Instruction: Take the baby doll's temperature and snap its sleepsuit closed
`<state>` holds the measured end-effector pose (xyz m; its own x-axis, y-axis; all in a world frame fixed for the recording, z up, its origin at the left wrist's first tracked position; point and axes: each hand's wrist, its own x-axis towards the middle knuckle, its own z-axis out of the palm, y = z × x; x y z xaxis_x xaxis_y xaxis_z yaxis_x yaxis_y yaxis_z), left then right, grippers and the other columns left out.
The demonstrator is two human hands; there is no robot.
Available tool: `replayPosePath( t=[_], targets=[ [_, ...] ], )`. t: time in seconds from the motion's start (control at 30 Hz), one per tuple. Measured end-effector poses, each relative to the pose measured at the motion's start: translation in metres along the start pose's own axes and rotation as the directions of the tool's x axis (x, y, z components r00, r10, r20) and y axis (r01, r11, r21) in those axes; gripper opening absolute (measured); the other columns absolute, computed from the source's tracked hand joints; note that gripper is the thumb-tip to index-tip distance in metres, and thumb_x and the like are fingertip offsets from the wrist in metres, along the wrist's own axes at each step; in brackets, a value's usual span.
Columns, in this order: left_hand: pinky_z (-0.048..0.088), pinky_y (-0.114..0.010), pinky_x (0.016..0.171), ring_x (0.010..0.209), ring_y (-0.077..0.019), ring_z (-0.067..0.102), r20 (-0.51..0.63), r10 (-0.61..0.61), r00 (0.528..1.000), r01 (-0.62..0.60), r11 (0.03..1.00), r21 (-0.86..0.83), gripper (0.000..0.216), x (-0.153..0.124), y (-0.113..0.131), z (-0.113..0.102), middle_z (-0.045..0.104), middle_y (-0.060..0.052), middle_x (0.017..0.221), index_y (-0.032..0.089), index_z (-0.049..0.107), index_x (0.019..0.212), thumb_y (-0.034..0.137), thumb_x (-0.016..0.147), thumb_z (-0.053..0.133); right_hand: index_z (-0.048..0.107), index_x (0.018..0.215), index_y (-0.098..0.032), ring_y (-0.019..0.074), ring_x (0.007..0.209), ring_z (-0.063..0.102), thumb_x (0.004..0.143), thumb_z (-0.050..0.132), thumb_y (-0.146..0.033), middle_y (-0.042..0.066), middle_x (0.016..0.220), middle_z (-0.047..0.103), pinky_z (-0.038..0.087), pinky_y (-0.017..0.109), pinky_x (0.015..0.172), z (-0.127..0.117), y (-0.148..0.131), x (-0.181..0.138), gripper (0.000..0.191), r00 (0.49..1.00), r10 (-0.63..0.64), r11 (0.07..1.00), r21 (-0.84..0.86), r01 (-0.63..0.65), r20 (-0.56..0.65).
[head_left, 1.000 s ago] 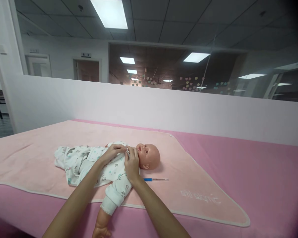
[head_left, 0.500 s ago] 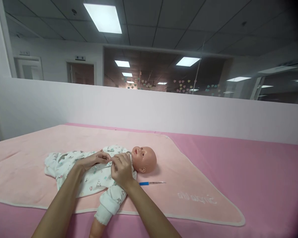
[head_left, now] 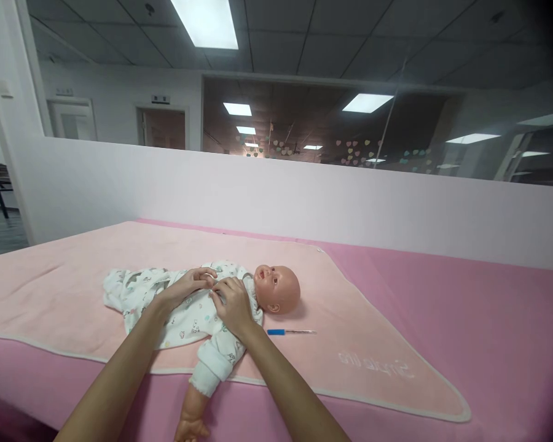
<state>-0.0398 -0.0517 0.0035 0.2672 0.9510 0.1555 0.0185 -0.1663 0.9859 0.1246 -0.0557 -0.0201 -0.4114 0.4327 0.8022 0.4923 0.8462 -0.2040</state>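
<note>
A baby doll [head_left: 277,288] lies on its back, head to the right, dressed in a white printed baby outfit [head_left: 184,322]. Both hands work at the front of this outfit, on the doll's chest. My left hand [head_left: 194,285] has its fingers bent, their tips closed at the cloth. Close beside it, my right hand [head_left: 234,304] curls over the upper chest, thumb and fingers gathered on the fabric. The exact spot pinched is hidden by the fingers. One doll arm [head_left: 194,408] sticks out of its sleeve toward me.
A slim clear stick with a blue end [head_left: 276,332], like a thermometer, lies beside the doll's head. Under them spreads a peach blanket [head_left: 373,331] with white edging, over a pink surface [head_left: 488,319]. A low white wall [head_left: 304,196] with glass above stands behind.
The view has shifted, so everything sits slightly further right and higher. Both hands stay at the outfit's front; the left hand's fingers have lifted slightly, and more of the doll's near hand shows.
</note>
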Motion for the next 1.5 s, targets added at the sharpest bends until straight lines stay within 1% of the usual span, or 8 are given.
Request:
replayPosePath(
  t=[0.33,0.67,0.8,0.9,1.07,1.23,1.4,1.5],
  targets=[
    [0.041,-0.026,0.072,0.072,-0.0141,0.052,0.008,0.053,0.999,-0.054,0.997,0.049,0.030,0.000,0.000,-0.002,0.056,-0.001,0.071,0.015,0.058,0.087,0.026,0.060,0.065,0.057,0.091,-0.021,0.0171,0.082,0.050,0.079,0.053,-0.020,0.003,0.086,0.060,0.039,0.030,0.074,0.004,0.000,-0.001,0.012,0.995,0.084,0.996,0.037,-0.082,-0.057],
    [0.041,-0.027,0.071,0.073,-0.0155,0.053,0.094,0.008,0.995,-0.017,0.996,0.091,0.034,0.000,0.001,-0.002,0.056,-0.002,0.072,0.017,0.058,0.095,0.031,0.064,0.063,0.054,0.076,-0.021,0.0163,0.075,0.048,0.083,0.047,-0.022,0.002,0.077,0.055,0.036,0.030,0.071,0.004,0.001,-0.005,0.011,0.998,0.022,0.997,-0.068,-0.026,-0.062],
    [0.041,-0.027,0.074,0.082,-0.0190,0.053,-0.026,0.004,1.000,0.002,0.974,0.225,0.041,-0.016,0.007,-0.011,0.058,-0.003,0.080,0.018,0.058,0.103,0.034,0.065,0.061,0.054,0.076,-0.020,0.0159,0.074,0.048,0.084,0.047,-0.023,0.002,0.076,0.056,0.035,0.029,0.070,0.002,-0.001,-0.006,0.011,0.996,0.038,0.997,-0.069,-0.043,-0.078],
    [0.040,-0.025,0.069,0.075,-0.0180,0.052,-0.145,-0.018,0.989,0.056,0.964,0.262,0.037,-0.031,0.006,-0.023,0.059,-0.002,0.076,0.019,0.060,0.099,0.030,0.064,0.056,0.053,0.076,-0.020,0.0160,0.074,0.048,0.083,0.046,-0.022,0.002,0.076,0.057,0.035,0.030,0.070,0.001,-0.002,-0.006,0.011,0.995,0.059,0.996,-0.060,-0.064,-0.083],
    [0.037,-0.022,0.059,0.066,-0.0148,0.046,-0.070,-0.071,0.995,0.085,0.971,0.224,0.037,-0.041,0.003,-0.026,0.053,0.001,0.072,0.019,0.061,0.094,0.018,0.059,0.048,0.053,0.075,-0.020,0.0159,0.073,0.048,0.082,0.047,-0.022,0.002,0.075,0.057,0.034,0.029,0.070,0.002,0.000,-0.005,0.009,0.996,0.060,0.996,-0.057,-0.064,-0.065],
    [0.036,-0.021,0.057,0.067,-0.0138,0.045,0.003,-0.073,0.997,0.071,0.980,0.186,0.036,-0.042,0.003,-0.024,0.049,0.000,0.074,0.019,0.060,0.096,0.017,0.061,0.053,0.052,0.073,-0.020,0.0157,0.073,0.048,0.082,0.047,-0.022,0.002,0.074,0.057,0.034,0.029,0.070,0.004,0.000,-0.005,0.010,0.996,0.067,0.996,-0.051,-0.070,-0.059],
    [0.039,-0.025,0.072,0.081,-0.0162,0.050,-0.017,-0.029,0.999,0.032,0.979,0.202,0.044,-0.045,0.002,-0.028,0.054,-0.002,0.085,0.022,0.051,0.110,0.028,0.067,0.059,0.052,0.072,-0.019,0.0153,0.074,0.048,0.082,0.047,-0.021,0.002,0.074,0.056,0.034,0.028,0.070,0.003,0.000,-0.004,0.010,0.995,0.080,0.995,-0.053,-0.084,-0.064],
    [0.040,-0.026,0.072,0.082,-0.0169,0.052,-0.092,-0.006,0.996,0.027,0.972,0.232,0.048,-0.044,-0.003,-0.029,0.056,-0.003,0.089,0.022,0.046,0.113,0.038,0.070,0.059,0.052,0.073,-0.019,0.0151,0.074,0.048,0.081,0.047,-0.021,0.001,0.075,0.056,0.034,0.028,0.070,0.003,0.000,-0.004,0.010,0.995,0.082,0.995,-0.055,-0.086,-0.061]
  ],
)
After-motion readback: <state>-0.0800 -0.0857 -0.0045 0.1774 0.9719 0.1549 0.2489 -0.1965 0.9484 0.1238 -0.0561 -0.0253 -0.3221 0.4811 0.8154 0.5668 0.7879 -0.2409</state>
